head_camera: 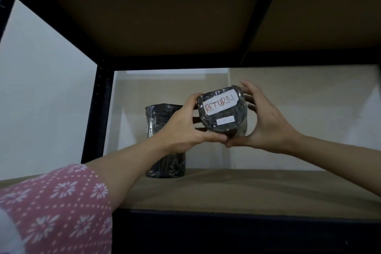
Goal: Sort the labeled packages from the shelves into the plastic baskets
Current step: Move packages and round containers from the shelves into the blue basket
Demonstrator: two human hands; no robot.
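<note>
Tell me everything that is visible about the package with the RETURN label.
The package is a dark, rounded bundle wrapped in shiny clear plastic film. Its flat end faces the camera and carries a white label with RETURN handwritten in red, and a smaller white label below whose writing is too small to read. It is held in the air above the shelf board, touching nothing else. The left hand grips its left side and the right hand its right side, thumbs meeting under it.

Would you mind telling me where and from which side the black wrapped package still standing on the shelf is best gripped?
Probably round its upper body, coming from the front. The standing package is tall, upright and roundish, with open shelf board before it. Both hands, left hand and right hand, currently hold the RETURN package, so one must free first.
</note>
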